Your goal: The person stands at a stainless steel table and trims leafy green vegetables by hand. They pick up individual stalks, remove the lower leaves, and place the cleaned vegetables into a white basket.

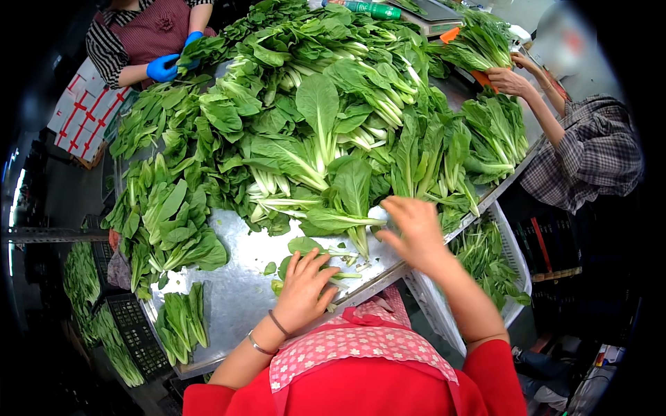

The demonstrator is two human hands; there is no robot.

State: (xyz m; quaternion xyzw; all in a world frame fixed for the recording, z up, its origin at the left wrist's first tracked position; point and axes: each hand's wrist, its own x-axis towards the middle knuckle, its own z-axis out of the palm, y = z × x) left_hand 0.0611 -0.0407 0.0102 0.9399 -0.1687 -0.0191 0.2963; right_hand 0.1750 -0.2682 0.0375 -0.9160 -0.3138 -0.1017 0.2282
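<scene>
Leafy greens with pale stems (317, 109) lie heaped over a metal table (239, 291). My left hand (304, 291) is low over the near part of the table, fingers spread, at some loose leaves and cut stems (338, 255); whether it grips any is hidden. My right hand (413, 229), slightly blurred, is at the near right of the heap with thumb and fingers apart and nothing seen between them. Just left of it, a leafy stalk (338, 221) points its stem end towards the fingers. A small bunch of greens (182, 322) lies at the table's left corner.
A co-worker in blue gloves (164, 68) handles greens at the far left. Another co-worker's hands (507, 78) hold a bunch at the far right, near a scale (437, 15). A white basket of greens (499, 260) stands beyond the right edge; black crates (138, 333) stand left.
</scene>
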